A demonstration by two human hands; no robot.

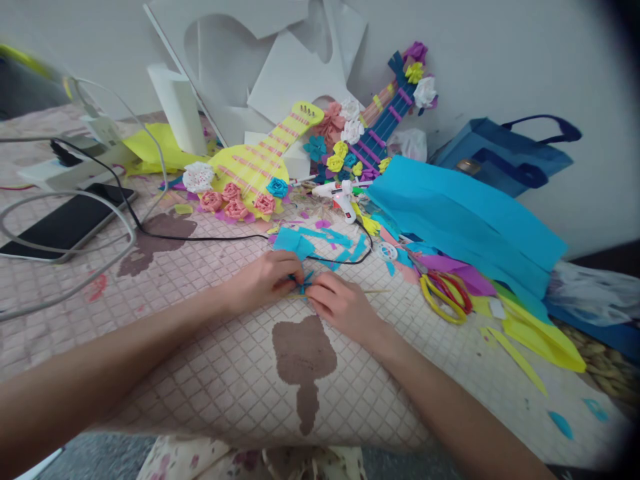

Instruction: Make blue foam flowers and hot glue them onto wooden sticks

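And here the grip is pinched tight, left hand (277, 275) and right hand (337, 300) meeting fingertip to fingertip on one small blue paper piece (304, 287) mid-bench (225, 387), one thin stick (379, 291) poking out right of them! Just beyond lie one white glue gun (344, 199) and one yellow paper guitar (255, 160) carrying one white flower (199, 178), one blue flower (277, 187) and four pink flowers (236, 210). Over on the right, two pairs of scissors (443, 300), one yellow-handled, one red-handled!
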